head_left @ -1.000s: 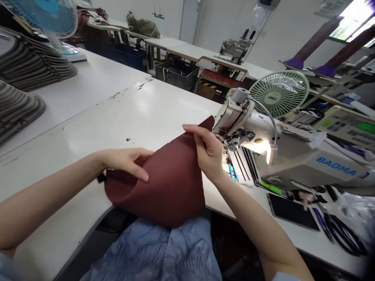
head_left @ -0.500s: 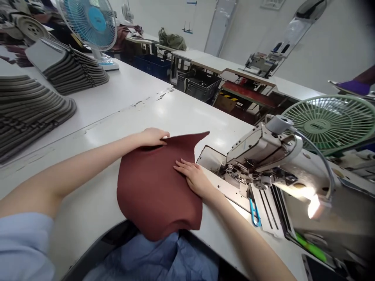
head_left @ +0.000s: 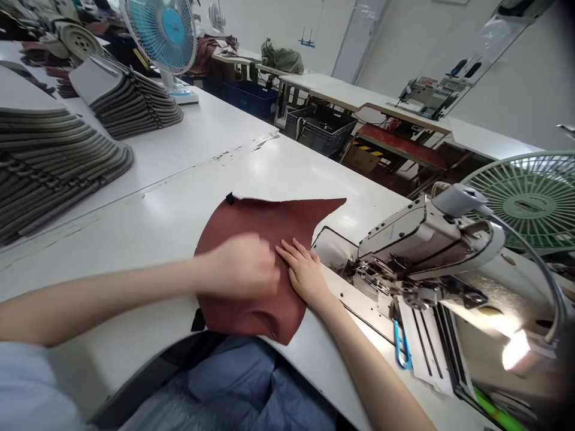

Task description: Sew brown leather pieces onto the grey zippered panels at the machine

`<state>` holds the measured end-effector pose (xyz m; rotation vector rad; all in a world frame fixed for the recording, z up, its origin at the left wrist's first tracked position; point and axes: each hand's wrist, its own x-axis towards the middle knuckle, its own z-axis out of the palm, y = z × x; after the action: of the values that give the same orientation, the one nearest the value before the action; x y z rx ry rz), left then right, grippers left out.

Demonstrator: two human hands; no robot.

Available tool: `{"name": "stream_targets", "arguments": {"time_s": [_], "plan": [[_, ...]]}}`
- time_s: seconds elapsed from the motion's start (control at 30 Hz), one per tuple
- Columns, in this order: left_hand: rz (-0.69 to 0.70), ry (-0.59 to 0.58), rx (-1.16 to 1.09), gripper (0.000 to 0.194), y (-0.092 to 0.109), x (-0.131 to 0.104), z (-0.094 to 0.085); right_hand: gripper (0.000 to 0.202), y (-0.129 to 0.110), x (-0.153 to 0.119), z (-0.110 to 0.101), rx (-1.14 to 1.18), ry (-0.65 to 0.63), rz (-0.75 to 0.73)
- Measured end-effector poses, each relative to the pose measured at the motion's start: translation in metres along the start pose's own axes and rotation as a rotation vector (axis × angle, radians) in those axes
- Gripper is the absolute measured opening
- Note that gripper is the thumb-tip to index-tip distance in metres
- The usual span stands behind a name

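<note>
Sheet (head_left: 269,219), maroon, smooth, flexible: tip pointing far right, long axis near-left to far-right. Right hand (head_left: 308,276): open, flat upon it. Left hand (head_left: 245,266): blurred, grip indeterminable.

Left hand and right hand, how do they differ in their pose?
The left hand looks curled and blurred, while the right hand is clearer, its fingers extended and spread. The left hand is over the middle of the maroon piece; the right hand lies at its edge nearest the sewing machine. Both are bare.
</note>
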<state>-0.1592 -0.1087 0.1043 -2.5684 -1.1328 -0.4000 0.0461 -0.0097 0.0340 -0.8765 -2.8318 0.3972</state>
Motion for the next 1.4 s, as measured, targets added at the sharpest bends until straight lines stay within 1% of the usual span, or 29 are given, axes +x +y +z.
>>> {"name": "stream_targets", "arguments": {"time_s": [0.03, 0.07, 0.1, 0.13, 0.17, 0.23, 0.27, 0.37, 0.43, 0.47, 0.5, 0.53, 0.57, 0.63, 0.7, 0.77, 0.8, 0.83, 0.9, 0.97, 1.0, 1.03, 1.1, 1.17, 1.2, 1.23, 1.3, 1.33, 1.4], "plan": [[0.119, 0.008, -0.026, 0.021, 0.022, -0.012, -0.007, 0.060, 0.000, 0.000, 0.000, 0.009, 0.002, -0.003], [0.207, 0.004, -0.011, 0.018, 0.041, -0.023, -0.012, 0.061, 0.000, 0.000, 0.000, 0.019, 0.004, -0.007], [0.200, 0.004, 0.035, 0.021, 0.054, -0.032, -0.016, 0.061, 0.000, 0.000, 0.000, 0.032, 0.008, -0.011], [0.175, 0.008, 0.084, 0.024, 0.062, -0.038, -0.019, 0.061, 0.001, 0.000, 0.000, 0.050, 0.016, -0.013], [0.135, 0.017, 0.144, 0.027, 0.064, -0.042, -0.022, 0.061, 0.003, 0.000, 0.000, 0.075, 0.026, -0.011], [0.054, 0.054, 0.257, 0.026, 0.054, -0.043, -0.028, 0.063, 0.008, 0.002, -0.001, 0.154, 0.043, -0.004], [0.025, 0.082, 0.310, 0.026, 0.045, -0.041, -0.030, 0.063, 0.012, 0.003, -0.002, 0.209, 0.046, -0.005], [-0.064, 0.214, 0.418, 0.024, 0.016, -0.034, -0.035, 0.065, 0.024, 0.006, -0.004, 0.351, 0.022, -0.047], [-0.145, 0.274, 0.396, 0.018, 0.002, -0.034, -0.036, 0.066, 0.030, 0.008, -0.006, 0.342, -0.008, -0.085], [-0.185, 0.270, 0.335, 0.017, -0.002, -0.036, -0.037, 0.069, 0.032, 0.008, -0.006, 0.302, -0.021, -0.091], [-0.213, 0.233, 0.237, 0.018, -0.004, -0.040, -0.039, 0.072, 0.033, 0.009, -0.007, 0.248, -0.034, -0.087], [-0.227, 0.163, 0.106, 0.022, -0.004, -0.045, -0.042, 0.075, 0.034, 0.009, -0.007, 0.194, -0.052, -0.074], [-0.229, 0.065, -0.057, 0.027, -0.003, -0.051, -0.045, 0.077, 0.035, 0.009, -0.008, 0.149, -0.073, -0.056], [-0.222, -0.179, -0.440, 0.043, 0.000, -0.066, -0.053, 0.079, 0.037, 0.011, -0.009, 0.091, -0.109, -0.023], [-0.226, -0.419, -0.794, 0.057, 0.002, -0.079, -0.060, 0.077, 0.038, 0.013, -0.011, 0.065, -0.116, -0.010], [-0.220, -0.599, -1.023, 0.062, 0.004, -0.089, -0.063, 0.076, 0.036, 0.016, -0.012, 0.037, -0.094, -0.019], [-0.209, -0.646, -1.052, 0.063, 0.007, -0.092, -0.064, 0.075, 0.035, 0.017, -0.013, 0.014, -0.088, -0.024], [-0.198, -0.667, -1.012, 0.062, 0.010, -0.094, -0.066, 0.074, 0.034, 0.019, -0.014, -0.015, -0.085, -0.023], [-0.213, -0.644, -0.761, 0.057, 0.020, -0.096, -0.071, 0.070, 0.031, 0.021, -0.013, -0.088, -0.071, -0.004], [-0.276, -0.610, -0.486, 0.054, 0.030, -0.099, -0.079, 0.065, 0.029, 0.024, -0.010, -0.155, -0.048, 0.011], [-0.303, -0.609, -0.439, 0.056, 0.032, -0.100, -0.084, 0.063, 0.029, 0.025, -0.008, -0.178, -0.029, 0.010], [-0.314, -0.617, -0.480, 0.061, 0.031, -0.103, -0.089, 0.061, 0.029, 0.027, -0.006, -0.195, -0.008, 0.002], [-0.305, -0.635, -0.750, 0.066, 0.021, -0.111, -0.100, 0.060, 0.029, 0.032, -0.003, -0.217, 0.040, -0.004], [-0.341, -0.606, -1.054, 0.058, 0.003, -0.121, -0.112, 0.060, 0.030, 0.037, -0.001, -0.229, 0.094, 0.012], [-0.405, -0.567, -1.153, 0.052, -0.006, -0.127, -0.117, 0.060, 0.030, 0.040, -0.001, -0.232, 0.117, 0.024], [-0.492, -0.519, -1.203, 0.045, -0.013, -0.132, -0.122, 0.059, 0.030, 0.043, -0.001, -0.233, 0.136, 0.035], [-0.648, -0.444, -1.201, 0.035, -0.021, -0.139, -0.128, 0.055, 0.028, 0.048, 0.001, -0.233, 0.169, 0.056], [-0.678, -0.444, -1.178, 0.034, -0.022, -0.141, -0.130, 0.054, 0.027, 0.051, 0.002, -0.233, 0.184, 0.068], [-0.644, -0.492, -1.073, 0.040, -0.025, -0.145, -0.132, 0.051, 0.025, 0.055, 0.005, -0.241, 0.204, 0.089]]}}
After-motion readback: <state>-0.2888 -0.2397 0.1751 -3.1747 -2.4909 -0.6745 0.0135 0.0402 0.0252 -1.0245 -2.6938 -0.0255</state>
